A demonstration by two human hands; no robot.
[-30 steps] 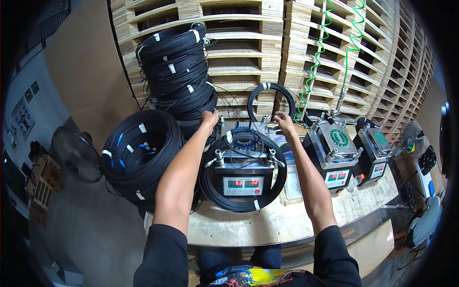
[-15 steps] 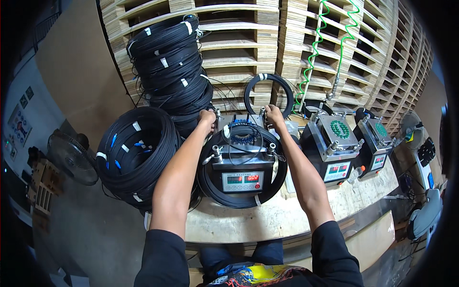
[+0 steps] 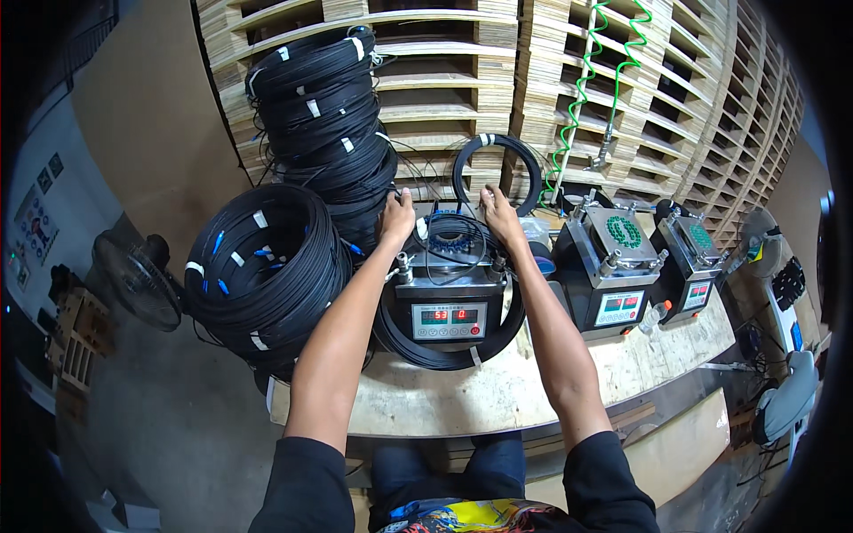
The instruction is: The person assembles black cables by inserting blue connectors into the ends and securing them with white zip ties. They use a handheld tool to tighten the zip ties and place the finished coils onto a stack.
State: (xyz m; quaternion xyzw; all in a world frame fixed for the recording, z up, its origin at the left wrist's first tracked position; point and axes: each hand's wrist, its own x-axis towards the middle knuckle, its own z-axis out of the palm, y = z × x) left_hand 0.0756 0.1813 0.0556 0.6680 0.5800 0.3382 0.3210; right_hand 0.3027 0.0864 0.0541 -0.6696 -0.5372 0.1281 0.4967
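In front of me stands a machine (image 3: 450, 294) with a metal top, corner posts and a lit red display. A loop of black cable (image 3: 447, 358) encircles its body, and thinner cable strands lie across its top. My left hand (image 3: 397, 218) is at the back left corner post, fingers partly extended and apart. At the back right corner, my right hand (image 3: 499, 218) has its thumb and forefinger spread. The rear posts are mostly covered by my hands, so contact with them is hard to make out.
Left of the machine sit a wide cable coil (image 3: 267, 275) with blue connectors and a tall coil stack (image 3: 322, 124). Two similar machines (image 3: 613, 266) stand to the right, beside a small bottle (image 3: 653, 317). Wooden pallets (image 3: 426, 80) rise behind the table (image 3: 426, 404); a green spiral hose (image 3: 577, 107) hangs there.
Both hands have moved slightly inward over the rear corners, and their fingers have loosened and extended. The display on the middle machine has changed. The whole view has shifted slightly.
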